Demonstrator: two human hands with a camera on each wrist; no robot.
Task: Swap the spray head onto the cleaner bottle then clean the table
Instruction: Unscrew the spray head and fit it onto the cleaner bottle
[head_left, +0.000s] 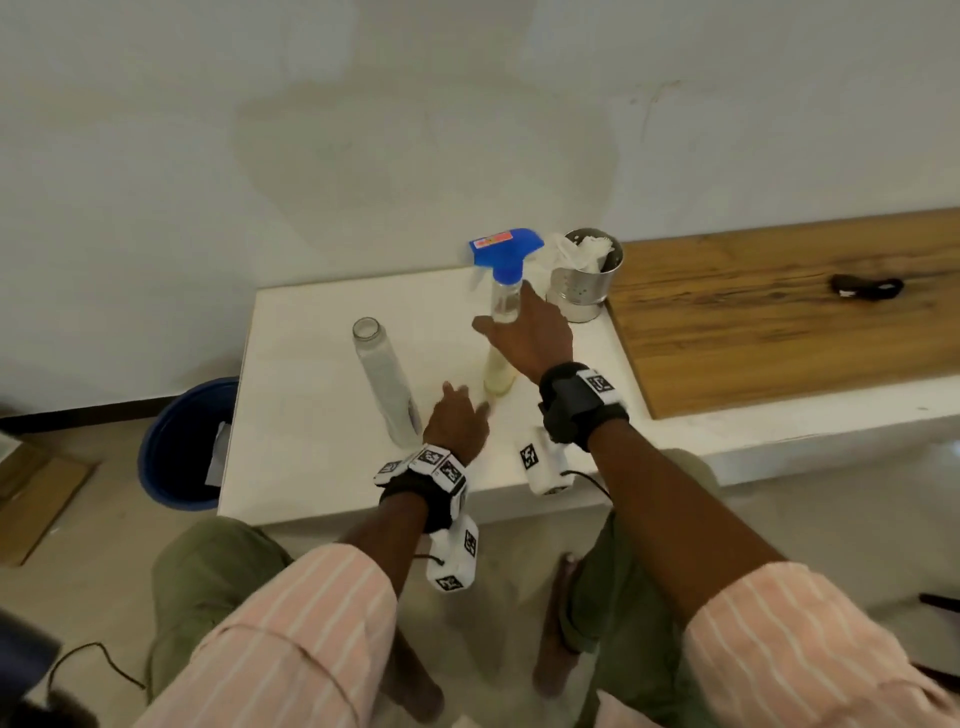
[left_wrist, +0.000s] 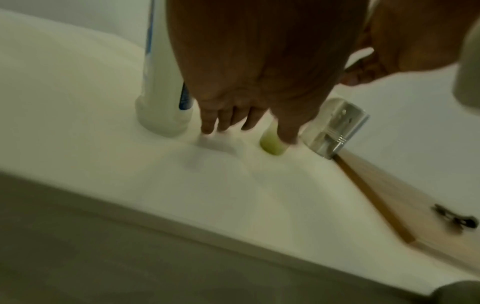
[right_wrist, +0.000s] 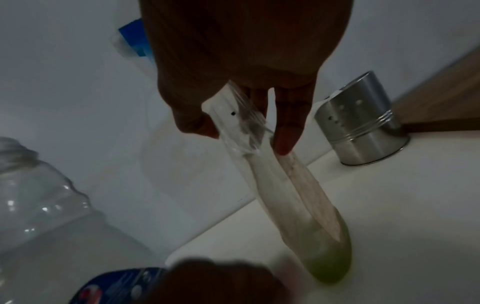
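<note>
Spray bottle (head_left: 503, 332) stands on white table (head_left: 311, 415) against wall (head_left: 363, 130).

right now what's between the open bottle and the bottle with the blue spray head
Only the left hand, fingers spread above the white table, near the bases of the open bottle and the spray bottle. The head view shows it.

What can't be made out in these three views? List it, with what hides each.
- Spray bottle middle: head view, covered by the right hand.
- Open bottle label text: right wrist view, blurred and cut by the bottom edge.
- Left hand contact with the table: left wrist view, motion blur.
- Steel cup contents: only white paper tops show.
</note>
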